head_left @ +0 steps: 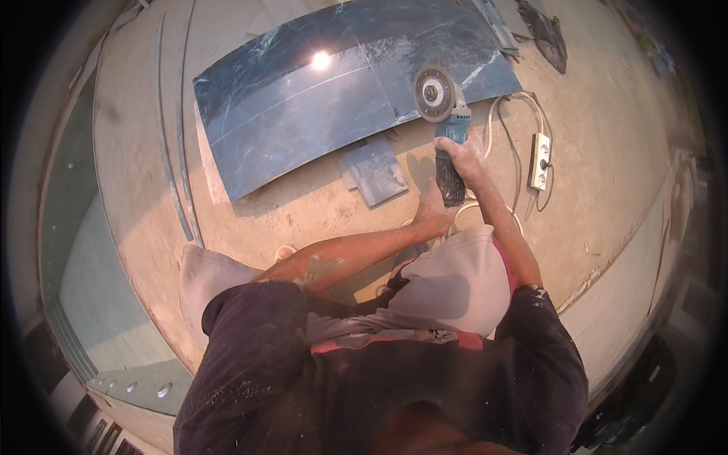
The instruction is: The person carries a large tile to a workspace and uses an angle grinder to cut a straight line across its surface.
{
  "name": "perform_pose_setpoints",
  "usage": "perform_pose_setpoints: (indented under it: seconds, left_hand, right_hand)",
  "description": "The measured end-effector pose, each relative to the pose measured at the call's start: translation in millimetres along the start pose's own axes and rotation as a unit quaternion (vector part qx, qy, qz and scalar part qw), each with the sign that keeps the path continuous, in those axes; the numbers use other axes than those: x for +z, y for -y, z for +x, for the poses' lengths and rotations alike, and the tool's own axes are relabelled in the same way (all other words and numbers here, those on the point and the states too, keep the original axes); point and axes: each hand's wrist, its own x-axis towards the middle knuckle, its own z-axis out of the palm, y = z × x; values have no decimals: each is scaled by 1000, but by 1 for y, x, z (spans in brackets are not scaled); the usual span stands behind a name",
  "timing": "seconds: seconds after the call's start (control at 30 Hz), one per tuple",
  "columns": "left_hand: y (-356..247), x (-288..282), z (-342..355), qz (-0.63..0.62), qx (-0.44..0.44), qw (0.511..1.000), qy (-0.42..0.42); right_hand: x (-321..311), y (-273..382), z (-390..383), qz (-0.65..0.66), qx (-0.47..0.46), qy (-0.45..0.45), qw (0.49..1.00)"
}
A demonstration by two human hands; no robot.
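Note:
My right hand [464,158] grips the teal body of an angle grinder [451,176], whose round cutting disc [431,94] points up over the near edge of a glossy dark blue marbled slab [277,114]. My left hand [434,208] holds the black rear end of the grinder, partly hidden by it. A small dark tile piece [373,171] lies below the slab, left of the grinder.
A white power strip [539,161] with cables lies to my right. Two long thin rods [165,152] run along the floor [584,227] at left. A crumpled dark bag [544,34] sits beyond the slab. A pale green surface [106,303] borders the far left.

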Motion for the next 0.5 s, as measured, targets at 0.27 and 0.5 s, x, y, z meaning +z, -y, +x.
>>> perform_pose_setpoints:
  seconds: [0.27, 0.5]
  left_hand:
    - [19, 8, 1, 16, -87, 996, -7]
    - [18, -23, 10, 77, 47, 992, 85]
  right_hand:
    - [12, -9, -3, -51, 9, -7, 999]
    - [10, -10, 9, -128, -14, 11, 992]
